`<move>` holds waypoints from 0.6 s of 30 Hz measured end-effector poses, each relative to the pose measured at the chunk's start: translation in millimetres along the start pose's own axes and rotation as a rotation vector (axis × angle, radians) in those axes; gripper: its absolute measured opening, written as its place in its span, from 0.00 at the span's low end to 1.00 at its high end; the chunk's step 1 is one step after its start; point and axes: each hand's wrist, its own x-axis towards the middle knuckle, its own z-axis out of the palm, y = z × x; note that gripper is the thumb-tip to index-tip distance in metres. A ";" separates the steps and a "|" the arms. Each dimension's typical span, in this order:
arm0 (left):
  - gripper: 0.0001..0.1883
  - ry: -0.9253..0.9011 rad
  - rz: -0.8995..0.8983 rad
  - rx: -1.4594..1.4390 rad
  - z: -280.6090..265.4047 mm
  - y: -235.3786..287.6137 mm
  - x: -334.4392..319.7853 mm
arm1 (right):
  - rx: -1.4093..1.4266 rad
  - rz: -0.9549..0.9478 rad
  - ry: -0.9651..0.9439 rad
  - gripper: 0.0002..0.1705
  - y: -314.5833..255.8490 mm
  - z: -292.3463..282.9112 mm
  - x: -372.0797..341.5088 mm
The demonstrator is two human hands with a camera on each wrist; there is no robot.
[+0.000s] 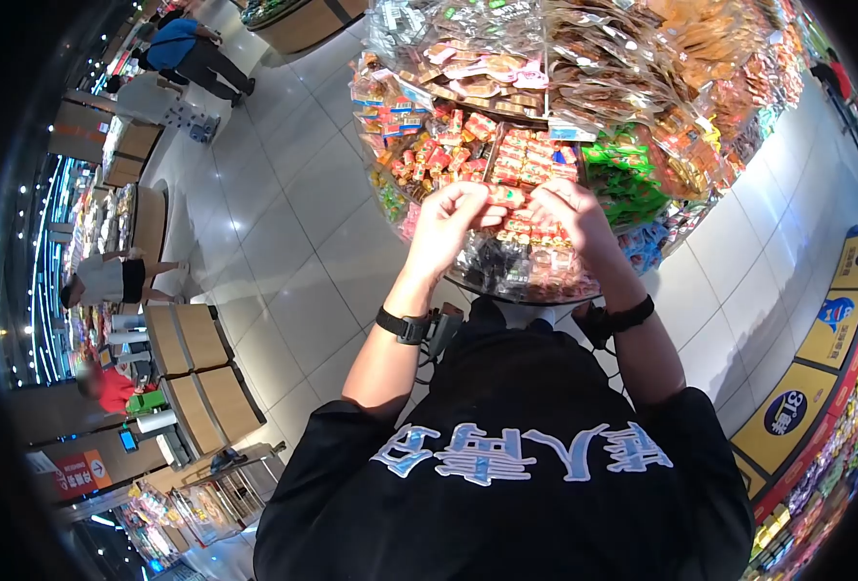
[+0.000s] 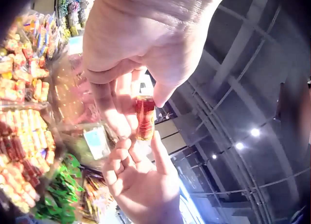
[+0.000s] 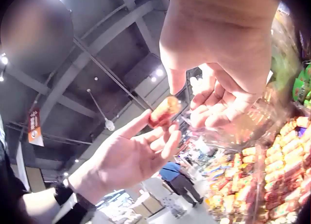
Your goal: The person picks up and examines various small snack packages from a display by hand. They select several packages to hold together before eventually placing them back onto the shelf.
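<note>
Over the display bin, my left hand (image 1: 445, 215) pinches a small red-and-gold wrapped roll (image 1: 506, 197) between thumb and fingers. The left wrist view shows this roll (image 2: 145, 118) upright, its wrapper shiny red at one end and paler at the other. My right hand (image 1: 576, 218) is close beside the roll's free end, fingers loosely bent. In the right wrist view, the right thumb tip is right by the end of the roll (image 3: 166, 111), while the other fingers stand apart from it. Similar red-and-gold rolls (image 1: 527, 160) lie in rows in the bin just beyond the hands.
Green-wrapped sweets (image 1: 627, 167) fill the compartment to the right. Flat bagged snacks (image 1: 603, 58) are heaped farther back. Yellow-fronted shelving (image 1: 801, 402) stands at right. Wooden counters (image 1: 201, 363) and several people, one in a blue shirt (image 1: 172, 44), are on the left.
</note>
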 end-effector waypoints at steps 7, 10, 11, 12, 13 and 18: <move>0.07 0.078 -0.058 -0.261 -73.3 10.3 11.9 | -0.647 0.250 0.063 0.15 135.7 5.0 23.4; 0.08 0.058 -0.132 -0.251 -97.5 14.7 19.1 | -0.903 0.099 0.113 0.25 152.9 30.0 25.8; 0.08 0.045 -0.157 -0.251 -104.7 15.9 21.2 | -0.999 0.045 0.146 0.27 157.5 35.9 26.1; 0.09 0.034 -0.180 -0.250 -110.5 19.5 23.0 | -1.095 -0.012 0.177 0.29 153.9 43.9 29.5; 0.09 0.027 -0.203 -0.230 -115.3 24.3 25.0 | -1.134 -0.022 0.146 0.33 158.8 44.0 35.6; 0.13 -0.066 -0.254 -0.166 -142.5 43.6 37.5 | -1.317 0.182 0.136 0.33 166.5 49.9 57.8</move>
